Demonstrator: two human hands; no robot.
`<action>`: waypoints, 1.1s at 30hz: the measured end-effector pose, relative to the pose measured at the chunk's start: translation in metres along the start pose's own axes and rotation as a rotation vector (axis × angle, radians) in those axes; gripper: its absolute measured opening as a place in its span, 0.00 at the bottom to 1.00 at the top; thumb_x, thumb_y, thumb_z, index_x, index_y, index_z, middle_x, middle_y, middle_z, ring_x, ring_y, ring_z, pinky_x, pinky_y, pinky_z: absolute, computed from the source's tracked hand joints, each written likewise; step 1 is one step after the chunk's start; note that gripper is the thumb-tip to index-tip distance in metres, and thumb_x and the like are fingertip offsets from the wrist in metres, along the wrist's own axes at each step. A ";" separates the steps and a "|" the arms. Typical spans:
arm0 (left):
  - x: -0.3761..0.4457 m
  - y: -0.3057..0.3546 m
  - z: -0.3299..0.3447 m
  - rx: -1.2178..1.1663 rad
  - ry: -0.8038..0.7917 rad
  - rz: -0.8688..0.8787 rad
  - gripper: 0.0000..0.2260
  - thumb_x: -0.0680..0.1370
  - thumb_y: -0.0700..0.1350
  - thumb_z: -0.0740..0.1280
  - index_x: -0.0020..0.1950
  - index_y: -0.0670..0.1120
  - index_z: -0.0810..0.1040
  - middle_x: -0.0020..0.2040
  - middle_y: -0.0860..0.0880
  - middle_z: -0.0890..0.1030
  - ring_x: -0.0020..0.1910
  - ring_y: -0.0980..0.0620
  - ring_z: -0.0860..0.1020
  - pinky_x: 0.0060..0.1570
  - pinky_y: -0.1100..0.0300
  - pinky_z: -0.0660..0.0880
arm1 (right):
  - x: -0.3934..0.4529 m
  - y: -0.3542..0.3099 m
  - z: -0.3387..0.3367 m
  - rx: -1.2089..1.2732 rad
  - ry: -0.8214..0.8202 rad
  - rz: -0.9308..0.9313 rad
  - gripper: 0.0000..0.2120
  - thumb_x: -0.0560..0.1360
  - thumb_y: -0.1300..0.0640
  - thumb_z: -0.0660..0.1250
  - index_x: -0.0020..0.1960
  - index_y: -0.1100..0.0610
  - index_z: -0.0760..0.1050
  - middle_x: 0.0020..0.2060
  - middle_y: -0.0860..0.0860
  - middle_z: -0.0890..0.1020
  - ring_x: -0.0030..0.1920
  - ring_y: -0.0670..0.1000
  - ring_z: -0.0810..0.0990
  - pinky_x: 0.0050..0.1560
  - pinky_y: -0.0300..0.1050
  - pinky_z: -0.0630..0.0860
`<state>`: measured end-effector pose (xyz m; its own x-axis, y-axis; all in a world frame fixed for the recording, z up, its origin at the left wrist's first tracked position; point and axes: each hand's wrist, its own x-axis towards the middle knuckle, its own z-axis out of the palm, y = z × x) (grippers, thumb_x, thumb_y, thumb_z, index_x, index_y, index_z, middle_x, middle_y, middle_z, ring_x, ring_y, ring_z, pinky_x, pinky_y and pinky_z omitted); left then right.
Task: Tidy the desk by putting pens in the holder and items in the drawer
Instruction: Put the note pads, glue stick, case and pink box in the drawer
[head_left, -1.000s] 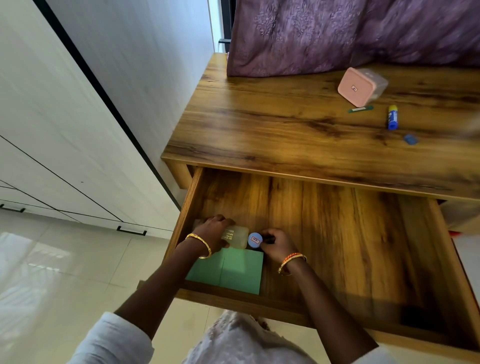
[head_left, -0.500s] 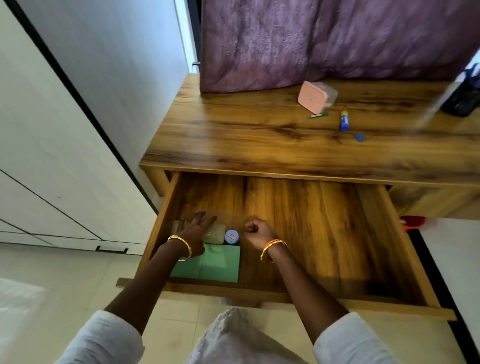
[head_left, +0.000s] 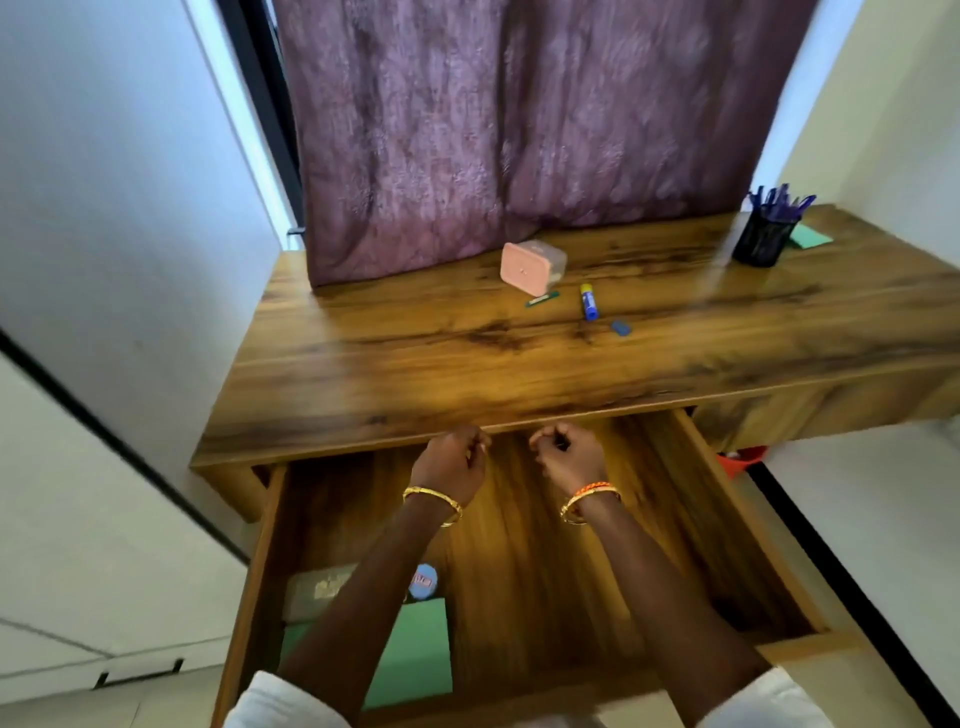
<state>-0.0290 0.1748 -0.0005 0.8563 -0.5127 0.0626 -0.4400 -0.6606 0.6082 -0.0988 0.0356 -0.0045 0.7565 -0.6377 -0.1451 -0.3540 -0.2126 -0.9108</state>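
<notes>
The wooden drawer (head_left: 691, 519) stands pulled out under the desk top (head_left: 415, 374). In its front left part lie a green booklet (head_left: 415, 654), a small round blue-lidded tub (head_left: 423, 582) and a pale box (head_left: 322, 587), partly hidden by my left forearm. My left hand (head_left: 452, 462) and my right hand (head_left: 569, 457) hover over the drawer near the desk's front edge, both loosely curled and holding nothing. On the desk lie a pink-lidded box (head_left: 530, 267), a green stick (head_left: 543, 300), a blue glue stick (head_left: 588, 302) and a blue eraser (head_left: 621, 327).
A black mesh holder (head_left: 761, 239) full of blue pens stands at the desk's back right, with a green pad (head_left: 810, 236) behind it. A purple curtain (head_left: 519, 119) hangs over the desk's back edge. White cabinets stand to the left. A red object (head_left: 743, 460) lies on the floor to the right.
Both hands have left the tub and box in the drawer's front left and risen toward the desk edge. The view has tilted up, showing the pen holder.
</notes>
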 end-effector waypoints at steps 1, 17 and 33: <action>0.010 0.004 0.004 -0.018 -0.001 -0.002 0.08 0.76 0.40 0.61 0.49 0.46 0.79 0.47 0.45 0.83 0.47 0.44 0.80 0.45 0.55 0.76 | 0.008 -0.003 -0.011 -0.002 0.049 0.012 0.07 0.73 0.63 0.65 0.39 0.56 0.79 0.38 0.54 0.81 0.43 0.53 0.78 0.46 0.44 0.72; 0.228 0.114 0.091 0.063 -0.110 -0.049 0.14 0.78 0.46 0.62 0.61 0.42 0.72 0.61 0.40 0.74 0.60 0.41 0.74 0.59 0.50 0.72 | 0.239 0.012 -0.119 -0.332 0.125 0.072 0.20 0.66 0.50 0.74 0.53 0.60 0.77 0.52 0.60 0.80 0.56 0.61 0.77 0.58 0.51 0.75; 0.280 0.151 0.150 0.223 0.023 -0.268 0.23 0.77 0.57 0.59 0.66 0.43 0.67 0.62 0.41 0.74 0.59 0.41 0.74 0.56 0.46 0.71 | 0.253 0.033 -0.115 -0.556 0.206 -0.121 0.19 0.74 0.47 0.64 0.64 0.51 0.72 0.58 0.56 0.78 0.60 0.58 0.73 0.54 0.49 0.73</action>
<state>0.1042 -0.1509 -0.0099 0.9540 -0.2942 -0.0569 -0.2449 -0.8749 0.4178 0.0172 -0.2180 -0.0266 0.7070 -0.7032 0.0751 -0.5483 -0.6122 -0.5697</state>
